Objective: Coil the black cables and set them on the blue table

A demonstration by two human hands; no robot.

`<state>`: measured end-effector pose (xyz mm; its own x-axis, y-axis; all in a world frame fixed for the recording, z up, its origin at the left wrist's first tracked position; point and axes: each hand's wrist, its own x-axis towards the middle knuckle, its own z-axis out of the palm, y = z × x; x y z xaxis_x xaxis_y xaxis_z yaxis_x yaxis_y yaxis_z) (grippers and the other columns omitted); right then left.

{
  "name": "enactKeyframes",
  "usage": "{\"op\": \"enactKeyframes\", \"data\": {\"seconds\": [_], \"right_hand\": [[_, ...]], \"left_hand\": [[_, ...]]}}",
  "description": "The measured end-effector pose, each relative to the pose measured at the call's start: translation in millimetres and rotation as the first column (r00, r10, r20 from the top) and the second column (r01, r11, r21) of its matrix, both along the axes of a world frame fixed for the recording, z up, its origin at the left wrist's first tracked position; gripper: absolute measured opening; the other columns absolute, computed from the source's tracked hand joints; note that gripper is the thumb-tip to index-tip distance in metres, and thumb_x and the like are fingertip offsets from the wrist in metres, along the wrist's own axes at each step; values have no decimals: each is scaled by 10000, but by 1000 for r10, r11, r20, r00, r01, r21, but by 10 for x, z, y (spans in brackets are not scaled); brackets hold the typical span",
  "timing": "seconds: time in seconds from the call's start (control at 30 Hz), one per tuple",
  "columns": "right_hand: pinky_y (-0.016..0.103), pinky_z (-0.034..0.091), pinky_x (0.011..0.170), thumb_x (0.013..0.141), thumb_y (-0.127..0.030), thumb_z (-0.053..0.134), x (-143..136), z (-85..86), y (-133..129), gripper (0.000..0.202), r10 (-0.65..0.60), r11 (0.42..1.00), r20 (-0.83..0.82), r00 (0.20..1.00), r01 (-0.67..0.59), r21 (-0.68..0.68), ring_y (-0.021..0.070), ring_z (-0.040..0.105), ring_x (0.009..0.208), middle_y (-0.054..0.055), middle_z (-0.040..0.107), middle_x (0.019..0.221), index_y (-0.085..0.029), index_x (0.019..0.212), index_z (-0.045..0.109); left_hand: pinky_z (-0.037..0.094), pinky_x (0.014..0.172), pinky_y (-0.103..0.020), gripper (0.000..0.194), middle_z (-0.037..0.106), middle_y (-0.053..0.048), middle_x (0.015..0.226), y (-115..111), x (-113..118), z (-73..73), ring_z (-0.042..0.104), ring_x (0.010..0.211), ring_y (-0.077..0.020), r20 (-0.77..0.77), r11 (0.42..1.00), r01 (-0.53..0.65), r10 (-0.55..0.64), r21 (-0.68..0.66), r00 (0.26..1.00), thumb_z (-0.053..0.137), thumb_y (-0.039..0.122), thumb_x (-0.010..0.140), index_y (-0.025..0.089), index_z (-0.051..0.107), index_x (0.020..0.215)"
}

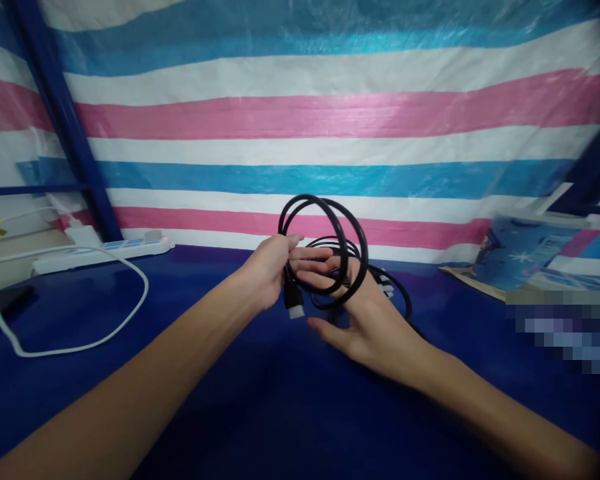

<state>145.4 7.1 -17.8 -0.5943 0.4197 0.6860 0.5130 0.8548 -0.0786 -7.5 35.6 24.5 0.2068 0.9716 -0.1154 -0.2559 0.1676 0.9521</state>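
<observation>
In the head view my left hand (275, 268) is closed on a coiled black HDMI cable (363, 243), thumb on top. Two loops stand up to the right of the hand. Below the fingers hangs the black cable plug (294, 297), its tip pale. My right hand (365, 310) is beside the loops with thumb and fingers apart, and the loops pass in front of its fingers. Whether it touches the cable I cannot tell. More thin black cable (403, 293) lies behind the right hand, partly hidden by it.
A white power strip (110, 253) with a plugged-in charger (83, 236) lies at the back left. A white cable (143, 293) curves over the blue table (260, 400). A blue printed packet (525, 250) is at the back right. Striped sheeting (300, 120) hangs behind.
</observation>
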Motion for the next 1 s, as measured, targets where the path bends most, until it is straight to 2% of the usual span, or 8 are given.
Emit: {"op": "enactKeyframes", "data": {"seconds": [0.2, 0.3, 0.4, 0.5, 0.63, 0.73, 0.87, 1.0], "right_hand": [[531, 305, 1007, 792, -194, 610, 16, 34, -32, 262, 17, 976, 21, 1000, -21, 217, 330, 401, 1248, 131, 486, 1313, -220, 1053, 606], [414, 378, 970, 888, -259, 531, -5, 117, -121, 130, 130, 982, -189, 973, -152, -111, 247, 500, 1148, 90, 564, 1205, -224, 1006, 573], [336, 429, 881, 964, -406, 379, -22, 212, -157, 279, 82, 802, -445, 892, -324, -501, 194, 580, 973, 47, 621, 940, -219, 861, 559], [318, 461, 751, 941, -522, 360, -11, 283, -132, 403, -15, 621, -583, 813, -449, -643, 155, 570, 628, -33, 455, 536, -213, 716, 487], [284, 476, 553, 888, -512, 491, 11, 330, -145, 353, -55, 420, -521, 852, -453, -786, 74, 321, 362, -108, 295, 430, -202, 722, 459], [241, 446, 451, 844, -445, 591, -19, 354, -216, 283, -65, 331, -521, 851, -474, -816, 55, 281, 353, -113, 339, 458, -202, 774, 464], [255, 485, 543, 827, -308, 628, -65, 378, -250, 144, -112, 480, -605, 788, -490, -727, 74, 403, 395, -99, 410, 441, -198, 859, 541], [258, 447, 452, 836, -376, 596, 46, 344, -78, 218, -275, 554, -628, 728, -414, -722, 59, 278, 334, -114, 308, 425, -202, 735, 512]], "left_hand": [[415, 456, -180, 185, 579, -5, 555, -179, 237, -87, 537, 490, -78, 97, 996, 83, -79, -38, 992, 453, 187, 837, 150, 599, 729], [392, 455, -174, 140, 555, 16, 562, -115, 195, -99, 513, 483, -65, 50, 993, 84, -89, 89, 995, 463, 138, 796, 155, 602, 788], [403, 478, -188, 118, 490, 45, 533, 2, 47, -45, 506, 484, -74, -20, 960, -74, 83, 269, 996, 515, 150, 764, 161, 588, 855], [400, 490, -219, 204, 497, 50, 556, 34, -61, 12, 486, 475, -87, -302, 770, -55, 314, 635, 900, 557, 184, 743, 175, 606, 941], [404, 581, -245, 280, 619, 19, 684, -35, -40, -11, 554, 603, -121, -488, 400, 292, 595, 869, 639, 531, 179, 771, 224, 609, 1036], [391, 541, -231, 244, 581, 30, 613, -29, 6, -42, 524, 545, -110, -534, 534, 248, 487, 808, 690, 464, 214, 832, 215, 583, 1044], [316, 397, -206, 241, 475, 49, 560, 51, -5, -23, 375, 389, -69, -404, 796, -17, 326, 606, 855, 449, 212, 825, 187, 551, 1042], [334, 378, -207, 221, 328, 89, 461, 49, -13, -18, 331, 340, -68, -450, 870, 167, 69, 464, 890, 451, 291, 848, 168, 562, 994]]}}
